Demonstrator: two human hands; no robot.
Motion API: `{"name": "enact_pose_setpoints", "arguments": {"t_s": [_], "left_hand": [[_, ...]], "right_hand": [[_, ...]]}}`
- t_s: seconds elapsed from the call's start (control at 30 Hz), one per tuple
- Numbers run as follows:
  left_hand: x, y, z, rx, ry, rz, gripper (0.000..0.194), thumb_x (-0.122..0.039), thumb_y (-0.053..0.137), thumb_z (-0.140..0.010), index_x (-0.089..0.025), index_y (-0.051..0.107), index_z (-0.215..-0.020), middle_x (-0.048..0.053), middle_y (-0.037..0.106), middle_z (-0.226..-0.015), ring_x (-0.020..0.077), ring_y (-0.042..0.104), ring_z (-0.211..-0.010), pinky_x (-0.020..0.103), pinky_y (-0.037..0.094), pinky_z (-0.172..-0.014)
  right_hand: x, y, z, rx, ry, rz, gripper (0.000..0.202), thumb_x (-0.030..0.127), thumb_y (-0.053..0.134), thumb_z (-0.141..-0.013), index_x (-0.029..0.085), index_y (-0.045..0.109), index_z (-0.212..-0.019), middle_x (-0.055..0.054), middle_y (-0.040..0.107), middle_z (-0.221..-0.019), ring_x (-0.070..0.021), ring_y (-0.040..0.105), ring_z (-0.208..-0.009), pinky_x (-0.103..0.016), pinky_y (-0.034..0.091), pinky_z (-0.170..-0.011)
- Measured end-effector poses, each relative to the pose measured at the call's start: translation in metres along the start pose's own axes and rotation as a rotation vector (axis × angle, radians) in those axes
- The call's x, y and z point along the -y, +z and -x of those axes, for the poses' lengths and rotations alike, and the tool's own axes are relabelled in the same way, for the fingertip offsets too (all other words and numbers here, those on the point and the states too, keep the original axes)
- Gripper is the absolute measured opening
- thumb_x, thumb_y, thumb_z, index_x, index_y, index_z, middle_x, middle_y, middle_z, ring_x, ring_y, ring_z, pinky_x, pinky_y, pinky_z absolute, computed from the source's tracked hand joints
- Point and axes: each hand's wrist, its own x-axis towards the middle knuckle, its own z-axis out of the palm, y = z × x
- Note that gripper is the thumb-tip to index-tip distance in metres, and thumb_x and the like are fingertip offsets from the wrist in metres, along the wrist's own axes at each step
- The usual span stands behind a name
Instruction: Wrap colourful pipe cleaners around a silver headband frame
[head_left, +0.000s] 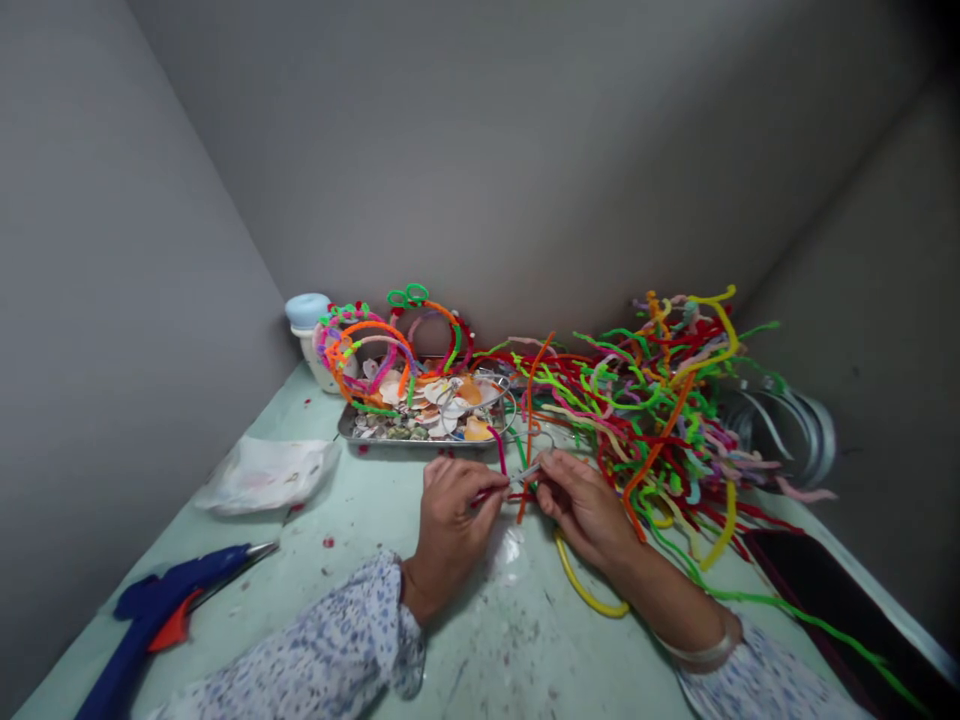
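Observation:
Over the middle of the table my left hand (456, 515) pinches a magenta pipe cleaner (498, 450), one end of which sticks up above the fingers. My right hand (585, 505) is closed on the end of a thin silver-grey headband (529, 472), its tip pointing at my left fingertips. The magenta pipe cleaner meets the band between the two hands; whether it is wound round it I cannot tell. An orange pipe cleaner (529, 400) stands just behind the fingers. Beneath my right hand a yellow pipe cleaner (585, 590) curves along the tabletop.
A metal tray (352, 437) of shells and stones stands behind, with decorated headbands (367, 350) on it. Beside it is a lidded jar (307, 312). A big pipe cleaner heap (645, 390) fills the right, near bare headbands (814, 435). Left lie a plastic bag (266, 475) and glue gun (180, 590).

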Motion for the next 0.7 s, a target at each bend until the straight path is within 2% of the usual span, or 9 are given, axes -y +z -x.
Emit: {"name": "enact_pose_setpoints", "arguments": {"t_s": [0.2, 0.5, 0.7], "left_hand": [[0.0008, -0.0009, -0.0007, -0.013, 0.023, -0.028, 0.008, -0.017, 0.069, -0.083, -0.022, 0.072, -0.088, 0.001, 0.07, -0.082, 0.018, 0.061, -0.08, 0.038, 0.039, -0.083], [0.0015, -0.0018, -0.0012, -0.026, 0.029, -0.056, 0.007, -0.021, 0.07, -0.083, -0.024, 0.074, -0.088, 0.002, 0.072, -0.083, 0.0186, 0.063, -0.081, 0.039, 0.041, -0.083], [0.0017, -0.0016, -0.0019, -0.032, 0.03, -0.063, 0.009, -0.021, 0.071, -0.083, -0.024, 0.075, -0.09, 0.002, 0.073, -0.084, 0.0186, 0.063, -0.082, 0.039, 0.041, -0.084]], "right_hand": [[-0.0001, -0.0001, 0.0007, 0.005, -0.005, -0.025, 0.028, 0.044, 0.08, -0.07, 0.02, 0.065, -0.07, 0.0, 0.065, -0.066, -0.008, 0.048, -0.047, -0.022, 0.031, -0.044], [0.0007, -0.0003, 0.0012, 0.013, -0.049, 0.054, 0.029, 0.047, 0.075, -0.075, 0.021, 0.064, -0.071, -0.001, 0.064, -0.07, -0.0098, 0.046, -0.048, -0.025, 0.03, -0.044], [0.0001, -0.0007, 0.0013, 0.017, -0.018, -0.022, 0.026, 0.043, 0.077, -0.074, 0.021, 0.065, -0.071, 0.0, 0.064, -0.069, -0.0087, 0.045, -0.049, -0.023, 0.032, -0.045]]}}
